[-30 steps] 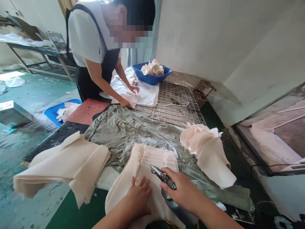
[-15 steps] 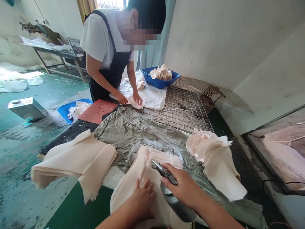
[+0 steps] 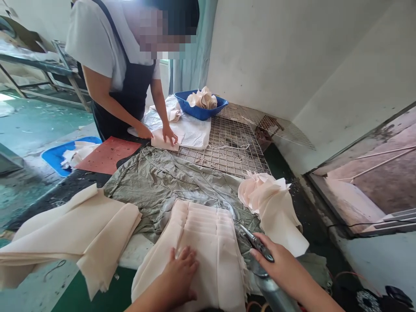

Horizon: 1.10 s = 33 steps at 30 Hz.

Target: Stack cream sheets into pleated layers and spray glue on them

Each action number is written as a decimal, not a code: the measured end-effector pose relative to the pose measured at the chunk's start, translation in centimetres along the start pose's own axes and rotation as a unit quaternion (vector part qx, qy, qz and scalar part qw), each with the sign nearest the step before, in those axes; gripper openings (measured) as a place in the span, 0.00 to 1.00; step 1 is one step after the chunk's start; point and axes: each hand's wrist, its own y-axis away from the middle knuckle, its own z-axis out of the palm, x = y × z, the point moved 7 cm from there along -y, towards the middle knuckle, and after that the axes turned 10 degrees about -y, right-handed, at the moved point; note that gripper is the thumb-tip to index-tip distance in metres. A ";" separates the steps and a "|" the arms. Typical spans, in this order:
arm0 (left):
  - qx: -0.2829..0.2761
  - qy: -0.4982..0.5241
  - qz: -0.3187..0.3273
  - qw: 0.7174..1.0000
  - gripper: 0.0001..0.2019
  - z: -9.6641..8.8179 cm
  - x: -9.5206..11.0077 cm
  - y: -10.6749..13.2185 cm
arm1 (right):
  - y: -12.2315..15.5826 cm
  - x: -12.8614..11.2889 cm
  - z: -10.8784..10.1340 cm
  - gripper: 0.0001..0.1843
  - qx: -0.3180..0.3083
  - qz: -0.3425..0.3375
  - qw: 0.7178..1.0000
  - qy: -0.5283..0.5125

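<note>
Head view, near field. Left hand (image 3: 180,273) lies flat and open, fingers spread, pressing on the stepped stack of cream cloth (image 3: 204,234) at the near edge of the tabletop (image 3: 65,190). Right hand (image 3: 284,268) is closed round a metal tool (image 3: 258,247). The tool's lever sits under the fingers and its tip points at the stack's right edge. Contact between tip and cloth: cannot tell.

The stack lies on a crumpled grey-green sheet (image 3: 156,182), its layers stepped back from one another at the far end. Left of it, near but apart, is a folded pile of cream cloth (image 3: 81,229); no hand is on it. Right of it, just beyond the tool, is a loose fan of cream pieces (image 3: 273,203).

Judgement on progress: mid-way. The fan looks like finished output, the stack is the piece in hand, and the folded pile looks still to do.

Middle field: a wire grid (image 3: 230,147) and a red board (image 3: 107,154).

Far field: a co-worker leans over a white plastic sheet (image 3: 193,134), both hands (image 3: 169,134) on a small cream piece (image 3: 159,142). Behind it is a blue basin (image 3: 195,112) holding more cream pieces.
</note>
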 end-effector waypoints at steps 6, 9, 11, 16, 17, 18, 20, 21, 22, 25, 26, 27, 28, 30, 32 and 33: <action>0.003 0.016 -0.005 1.000 0.41 -0.1 0.2 0.2 | -1.7 -7.4 2.4 0.23 -0.056 -0.083 0.995 -0.021; 0.008 0.011 -0.013 1.000 0.43 0.2 0.1 0.1 | -2.8 -11.2 4.0 0.20 -0.080 -0.135 0.987 -0.020; 0.007 0.013 -0.016 1.000 0.43 0.2 0.1 0.2 | -3.5 -13.0 4.9 0.20 -0.092 -0.165 0.982 -0.026; 0.000 0.029 -0.018 0.999 0.43 -0.1 0.1 0.5 | -4.3 -13.5 5.1 0.20 -0.087 -0.185 0.978 -0.041; -0.001 0.031 -0.020 0.999 0.43 -0.1 0.0 0.6 | -4.2 -12.8 4.8 0.20 -0.083 -0.177 0.980 -0.041; -0.003 0.034 -0.022 0.999 0.43 -0.1 0.0 0.6 | -4.1 -11.9 4.4 0.21 -0.078 -0.166 0.982 -0.041; -0.006 0.041 -0.025 0.999 0.43 -0.1 -0.1 0.5 | -3.7 -9.6 3.2 0.21 -0.063 -0.138 0.988 -0.043; -0.009 0.043 -0.027 0.999 0.42 -0.1 -0.1 0.4 | -3.4 -8.2 2.5 0.22 -0.050 -0.121 0.990 -0.043; -0.013 0.043 -0.030 0.999 0.42 -0.1 -0.1 0.4 | -3.1 -6.7 1.7 0.23 -0.035 -0.103 0.993 -0.043; -0.025 0.035 -0.045 0.998 0.42 -0.5 -0.2 0.2 | -2.0 -2.4 -0.3 0.26 0.010 -0.055 0.998 -0.031; -0.029 0.032 -0.050 0.998 0.41 -0.8 -0.1 0.2 | -1.6 -1.2 -0.8 0.27 0.019 -0.042 0.999 -0.028; -0.033 0.029 -0.054 0.998 0.41 -1.1 -0.1 0.2 | -1.1 -0.1 -1.1 0.28 0.024 -0.033 0.999 -0.029; -0.037 0.028 -0.056 0.997 0.40 -1.4 0.0 0.2 | -0.7 0.9 -1.3 0.29 0.032 -0.028 0.998 -0.036; -0.047 0.032 -0.060 0.997 0.39 -1.8 0.1 0.3 | 0.3 2.5 -1.4 0.30 0.047 -0.034 0.996 -0.064; -0.058 0.035 -0.064 0.996 0.39 -1.9 -0.1 0.4 | 1.5 4.0 -1.5 0.29 0.084 -0.054 0.991 -0.090; -0.064 0.035 -0.064 0.995 0.39 -1.7 -0.3 0.4 | 2.4 4.8 -1.6 0.29 0.109 -0.065 0.987 -0.096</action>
